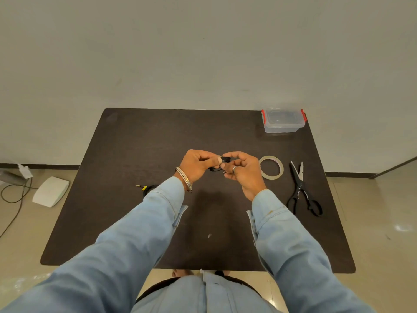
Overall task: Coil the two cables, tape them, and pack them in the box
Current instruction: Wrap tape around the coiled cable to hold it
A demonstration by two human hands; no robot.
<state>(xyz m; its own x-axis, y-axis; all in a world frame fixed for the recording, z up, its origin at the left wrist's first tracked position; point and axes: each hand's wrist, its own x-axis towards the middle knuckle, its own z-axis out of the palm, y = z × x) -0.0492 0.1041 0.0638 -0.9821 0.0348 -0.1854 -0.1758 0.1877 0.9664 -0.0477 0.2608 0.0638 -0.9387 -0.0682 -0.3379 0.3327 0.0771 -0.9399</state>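
I hold a small black coiled cable up over the middle of the desk, both hands on it. My left hand grips the coil with curled fingers, and a pale strip of tape shows at my thumb, lying against the loops. My right hand pinches the other side of the coil, fingers bent round it. I judge this to be the taping step for this cable: the strip looks partly wrapped, though how far round it goes I cannot tell. Next I need to press the loose end down firmly without letting the loops spring apart. The second cable lies on the desk beside my left sleeve, mostly hidden by it, one yellow-tipped plug sticking out. The tape roll and scissors lie just right of my hands. The box, lid on, stands at the far right corner, well apart.
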